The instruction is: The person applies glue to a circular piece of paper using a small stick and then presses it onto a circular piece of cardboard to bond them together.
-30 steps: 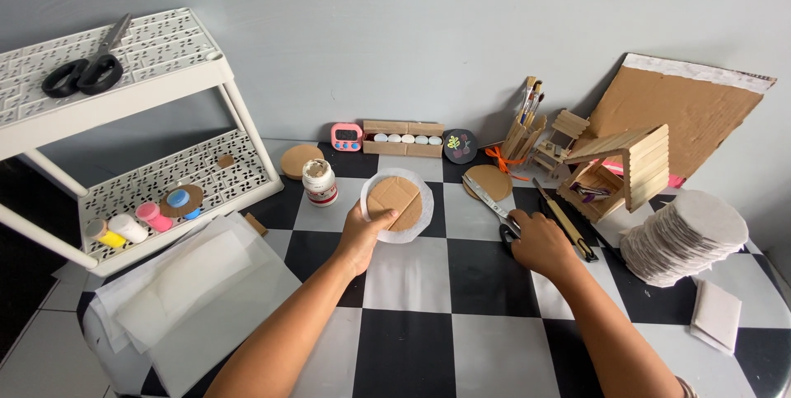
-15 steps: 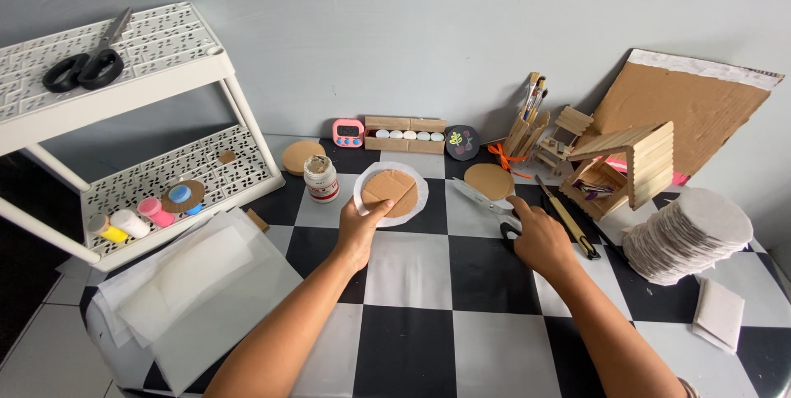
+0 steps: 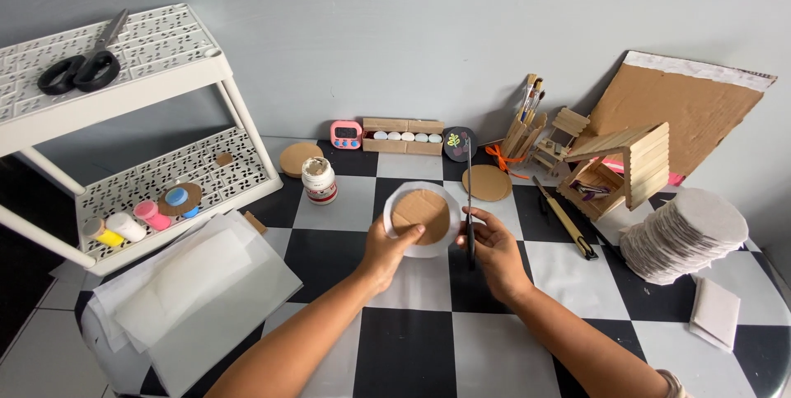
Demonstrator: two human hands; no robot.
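1. My left hand (image 3: 387,247) is closed on the round white paper piece with a brown cardboard disc on it (image 3: 421,217); the thumb lies on its lower edge and the fingers are behind it.
2. This round piece is lifted above the black and white checkered table (image 3: 412,340), near the middle of the view, tilted toward the camera.
3. My right hand (image 3: 492,243) is closed around the handles of thin dark scissors (image 3: 470,200). The blades point up and away from me, just beside the right edge of the round piece. I cannot tell if the blades touch the paper.
4. Behind the round piece stands a small white jar with a red label (image 3: 319,180), and near it a flat round cardboard disc (image 3: 297,158) lies on the table.
5. A second cardboard disc (image 3: 487,183) lies right of the scissors blades.
6. On the right side there is a stack of white round paper pieces (image 3: 684,236), and a small house of wooden sticks (image 3: 626,169) stands behind it.
7. A big sheet of brown cardboard (image 3: 684,114) leans on the wall.
8. On the left a white plastic shelf rack (image 3: 165,77) stands; large black scissors (image 3: 78,68) lie on its top level, and small paint pots (image 3: 136,218) are on the lower level.
9. Sheets of white translucent paper (image 3: 189,291) lie at the left edge of the table.
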